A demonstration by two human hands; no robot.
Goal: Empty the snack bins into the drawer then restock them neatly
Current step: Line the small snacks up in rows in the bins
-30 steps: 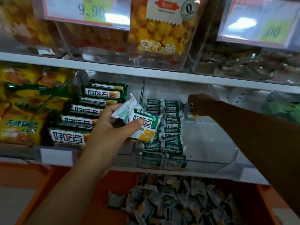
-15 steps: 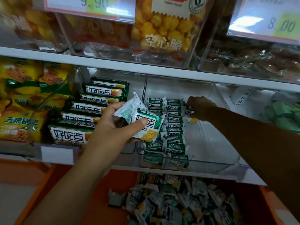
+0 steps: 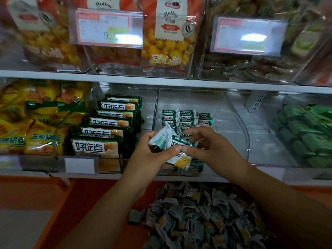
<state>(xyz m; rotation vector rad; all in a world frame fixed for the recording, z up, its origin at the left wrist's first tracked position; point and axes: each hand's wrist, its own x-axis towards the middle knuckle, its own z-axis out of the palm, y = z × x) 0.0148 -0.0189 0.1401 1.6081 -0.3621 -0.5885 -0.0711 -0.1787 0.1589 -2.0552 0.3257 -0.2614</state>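
Centre of frame, in front of the middle shelf: left hand (image 3: 158,153) grips a small bundle of green-and-white snack packets (image 3: 162,141), thumb clamped across the front. Right hand (image 3: 213,148) meets it, with thumb and fingertips pinching the front packet of the bundle; it looks like one is being peeled off to place.

Clear bin (image 3: 237,123) sits just behind the hands. Packed rows (image 3: 181,116) stand along its left side: two columns, plus a third only begun at the back. Right half of the bin is bare.

Orange drawer (image 3: 75,203) is open at lower frame, with a big loose pile (image 3: 206,223) of the same packets lying in it.

Judgement: emptying is done for this bin, and restocking is maybe a third through at best. Most packets are left in the drawer. Larger packs (image 3: 100,146) at left centre look already neat. For the other bins I cannot tell.
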